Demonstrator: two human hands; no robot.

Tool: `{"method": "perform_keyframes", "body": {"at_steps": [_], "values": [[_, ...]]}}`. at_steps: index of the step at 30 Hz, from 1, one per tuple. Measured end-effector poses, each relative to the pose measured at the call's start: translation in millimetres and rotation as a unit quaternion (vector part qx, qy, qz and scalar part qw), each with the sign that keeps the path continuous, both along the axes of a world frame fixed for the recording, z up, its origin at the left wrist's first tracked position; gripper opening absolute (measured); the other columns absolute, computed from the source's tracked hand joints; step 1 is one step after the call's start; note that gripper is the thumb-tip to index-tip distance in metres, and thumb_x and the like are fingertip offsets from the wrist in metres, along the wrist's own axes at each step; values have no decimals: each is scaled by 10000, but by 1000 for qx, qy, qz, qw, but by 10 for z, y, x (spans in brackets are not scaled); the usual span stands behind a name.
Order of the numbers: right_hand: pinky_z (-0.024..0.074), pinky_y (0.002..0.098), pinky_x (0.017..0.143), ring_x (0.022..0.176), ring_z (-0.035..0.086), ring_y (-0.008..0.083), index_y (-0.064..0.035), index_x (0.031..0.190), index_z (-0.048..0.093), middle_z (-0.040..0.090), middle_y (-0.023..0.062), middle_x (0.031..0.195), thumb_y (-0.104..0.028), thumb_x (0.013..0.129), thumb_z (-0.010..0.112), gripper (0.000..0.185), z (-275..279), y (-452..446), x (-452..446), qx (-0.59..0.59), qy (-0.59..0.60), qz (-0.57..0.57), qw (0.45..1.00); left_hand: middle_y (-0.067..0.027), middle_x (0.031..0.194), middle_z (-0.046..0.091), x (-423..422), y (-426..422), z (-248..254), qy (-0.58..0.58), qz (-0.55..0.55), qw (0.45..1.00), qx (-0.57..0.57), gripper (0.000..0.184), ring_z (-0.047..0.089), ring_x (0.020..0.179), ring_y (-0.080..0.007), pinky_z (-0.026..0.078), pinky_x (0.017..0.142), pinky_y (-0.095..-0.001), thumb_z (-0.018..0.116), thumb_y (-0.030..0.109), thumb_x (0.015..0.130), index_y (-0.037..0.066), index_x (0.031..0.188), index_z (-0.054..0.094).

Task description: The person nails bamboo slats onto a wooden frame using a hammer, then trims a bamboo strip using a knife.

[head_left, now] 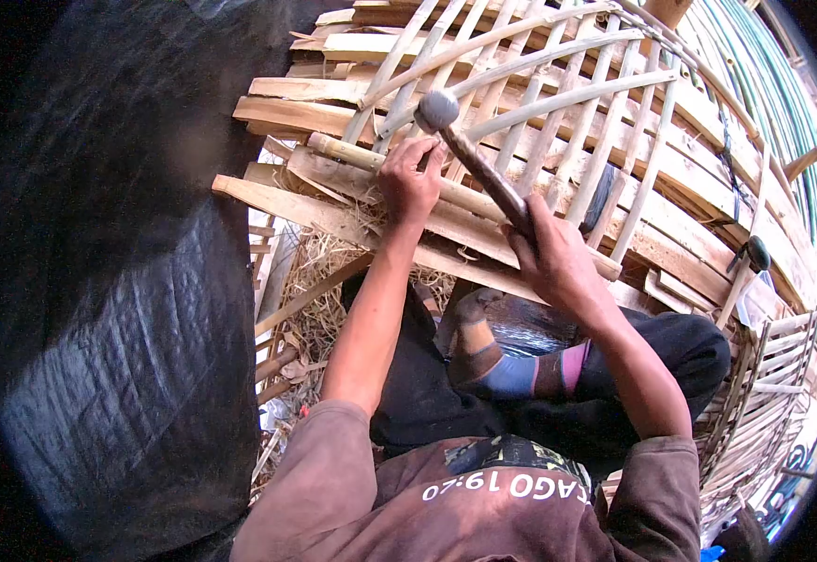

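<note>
My right hand (555,251) is wrapped round the dark handle of a hammer (488,173), whose rounded grey head is up and to the left, just above my left hand. The fingers of my left hand (412,178) are pinched together over a round bamboo pole (469,199); what is between the fingertips is too small to make out. That pole runs from upper left to lower right under both hands. Beyond it, a lattice of thin bamboo strips (539,103) lies over flat wooden slats (675,239).
A black plastic sheet (127,309) hangs or lies along the left. Straw and shavings (319,290) are below the slats. My crossed legs (652,347) are close under the work. A bundle of slatted bamboo (764,393) stands at the right, near a dark-handled tool (757,254).
</note>
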State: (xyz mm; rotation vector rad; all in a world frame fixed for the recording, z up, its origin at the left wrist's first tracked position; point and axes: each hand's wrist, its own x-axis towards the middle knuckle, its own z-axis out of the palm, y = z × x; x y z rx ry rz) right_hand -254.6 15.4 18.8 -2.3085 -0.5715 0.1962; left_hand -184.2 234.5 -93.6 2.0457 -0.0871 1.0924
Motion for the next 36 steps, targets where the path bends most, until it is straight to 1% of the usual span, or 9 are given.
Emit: {"method": "perform_keyframes", "body": {"at_steps": [2, 5, 9, 12, 19, 25, 29, 33, 36], "values": [[438, 562, 652, 772, 595, 500, -14, 1046, 392, 609, 290, 763, -124, 880, 608, 294, -75, -15, 17, -27, 5, 11, 1000, -88, 851, 690, 7, 16, -77, 81, 4, 996, -35, 80, 657, 794, -285, 510, 720, -382, 729, 99, 794, 56, 850, 691], [433, 558, 636, 750, 590, 500, -15, 1031, 396, 600, 286, 737, -124, 886, 606, 278, 16, 0, 9, -7, -10, -6, 1000, -88, 862, 692, -14, 6, 18, 30, 5, 999, 18, 95, 658, 803, -288, 511, 728, -381, 727, 108, 796, 54, 868, 697], [423, 564, 628, 736, 584, 505, -26, 1025, 406, 584, 302, 726, -146, 908, 598, 255, 77, 24, 11, 52, -30, -8, 998, -82, 865, 694, -19, -3, 26, 45, 4, 999, 4, 106, 659, 795, -290, 512, 720, -384, 728, 116, 797, 49, 873, 697], [429, 560, 634, 748, 587, 505, -24, 1030, 401, 589, 298, 731, -130, 901, 594, 256, 10, 7, 4, -27, 13, -16, 999, -86, 863, 694, -7, 1, 14, 57, 9, 998, -10, 111, 662, 793, -289, 513, 717, -385, 732, 116, 793, 51, 878, 702], [430, 561, 616, 721, 585, 497, -24, 1007, 391, 582, 273, 702, -115, 878, 593, 257, 142, 70, -49, -7, -47, -3, 999, -91, 856, 691, -34, -15, 71, 36, 7, 999, 18, 94, 656, 803, -290, 511, 730, -385, 732, 101, 784, 57, 860, 701], [427, 563, 608, 712, 589, 488, -18, 1005, 393, 587, 275, 712, -121, 884, 589, 253, -121, 39, -3, -11, -28, 2, 1000, -95, 857, 690, -42, -15, 115, 71, 25, 997, 28, 89, 655, 805, -289, 510, 730, -387, 731, 98, 782, 54, 852, 699], [422, 554, 606, 715, 581, 505, -23, 1040, 405, 581, 296, 722, -165, 928, 588, 257, 140, 68, -69, 27, -36, -24, 999, -93, 838, 681, -9, -7, 52, 29, 7, 999, 29, 96, 652, 794, -289, 508, 722, -393, 733, 102, 779, 56, 854, 694], [438, 561, 614, 714, 590, 499, -27, 1035, 401, 593, 285, 723, -159, 909, 596, 267, -74, 61, -52, -12, -37, -43, 998, -91, 826, 674, -15, -1, 29, 25, 13, 999, 30, 109, 650, 788, -289, 506, 719, -396, 737, 105, 777, 60, 857, 679], [435, 565, 620, 717, 587, 500, -20, 1032, 399, 589, 287, 719, -121, 889, 582, 253, -190, 15, -34, 3, -19, -7, 1000, -90, 826, 672, -6, -1, 33, 25, 15, 999, 41, 112, 648, 787, -290, 506, 718, -395, 742, 105, 774, 61, 847, 669]]}}
